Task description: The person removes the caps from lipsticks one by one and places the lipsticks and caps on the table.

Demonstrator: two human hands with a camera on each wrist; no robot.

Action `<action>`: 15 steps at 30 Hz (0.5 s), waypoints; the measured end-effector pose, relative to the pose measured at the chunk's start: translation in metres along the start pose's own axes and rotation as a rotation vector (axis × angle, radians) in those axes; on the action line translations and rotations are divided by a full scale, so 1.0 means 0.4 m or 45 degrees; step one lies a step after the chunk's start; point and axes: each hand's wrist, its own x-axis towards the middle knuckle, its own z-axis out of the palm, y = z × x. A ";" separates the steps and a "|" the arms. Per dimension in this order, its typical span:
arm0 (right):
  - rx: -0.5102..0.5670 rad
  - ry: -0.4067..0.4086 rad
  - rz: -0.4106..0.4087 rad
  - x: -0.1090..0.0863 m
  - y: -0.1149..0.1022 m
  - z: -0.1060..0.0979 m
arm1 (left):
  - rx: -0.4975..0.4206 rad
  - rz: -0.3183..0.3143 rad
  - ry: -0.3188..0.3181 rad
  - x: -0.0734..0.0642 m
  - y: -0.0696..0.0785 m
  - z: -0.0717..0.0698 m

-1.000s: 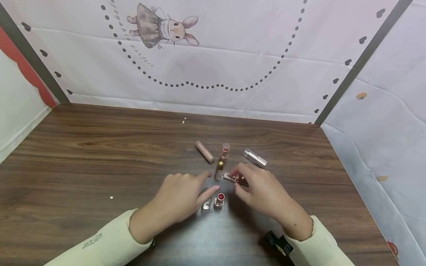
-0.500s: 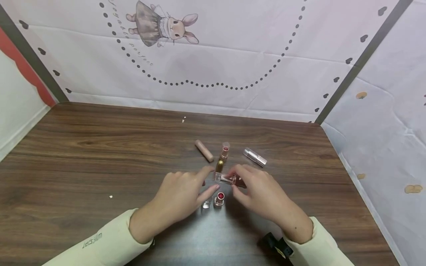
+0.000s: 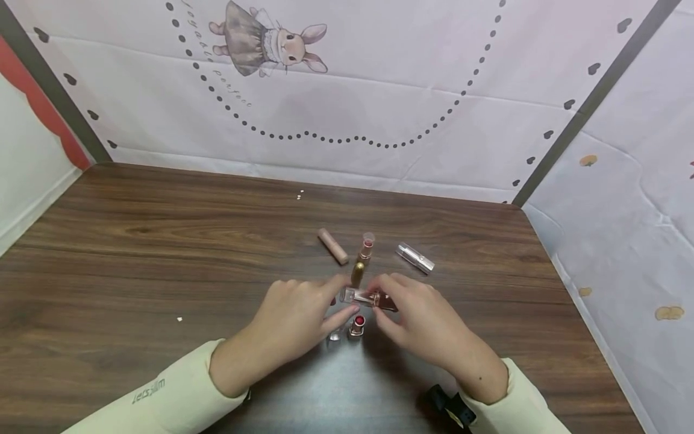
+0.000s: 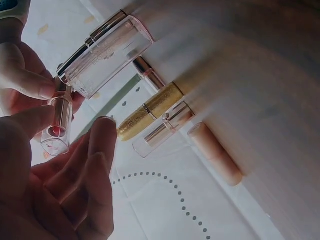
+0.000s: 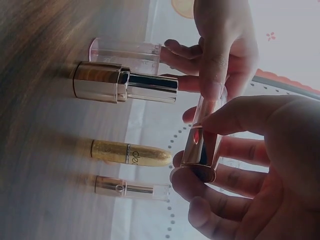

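Two pale-yellow sleeves reach in across the wood-grain counter [image 3: 125, 265], the left [image 3: 179, 386] from seven o'clock and the right [image 3: 515, 398] from five. One dark wrist device [image 3: 452, 407] sits by the right cuff.

Two hands meet near the middle, backs up. Seven lipstick pieces are in view: six tubes and one loose clear cap [image 3: 335, 335].

Nearest are the cap, at half past seven from the held tube and partly behind the left thumb, and one uncovered lipstick [image 3: 357, 326] at seven o'clock, upright with its red tip showing.

Between the hands is the held tube [image 3: 359, 296], raised off the counter, its clear end toward nine o'clock and its base toward three. The left hand [image 3: 298, 316] pinches the clear end between thumb and fingers; the right hand's [image 3: 425, 316] grip is closed on the base. The tube is glossy and pinkish, with a metallic band and red visible through the transparent end.

Farther off, one gold tube [image 3: 358, 274] stands at eleven o'clock. One silvery tube [image 3: 415, 258] lies at two, one matte pink tube [image 3: 333, 246] lies near eleven, and one clear-capped lipstick [image 3: 367, 247] stands at twelve.
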 end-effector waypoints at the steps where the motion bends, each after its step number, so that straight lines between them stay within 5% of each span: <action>1: 0.000 -0.001 0.000 0.000 0.000 0.000 | 0.003 0.005 0.012 0.000 0.000 0.000; 15: -0.023 0.010 -0.020 0.000 0.000 0.003 | 0.029 -0.013 0.007 0.000 -0.001 -0.010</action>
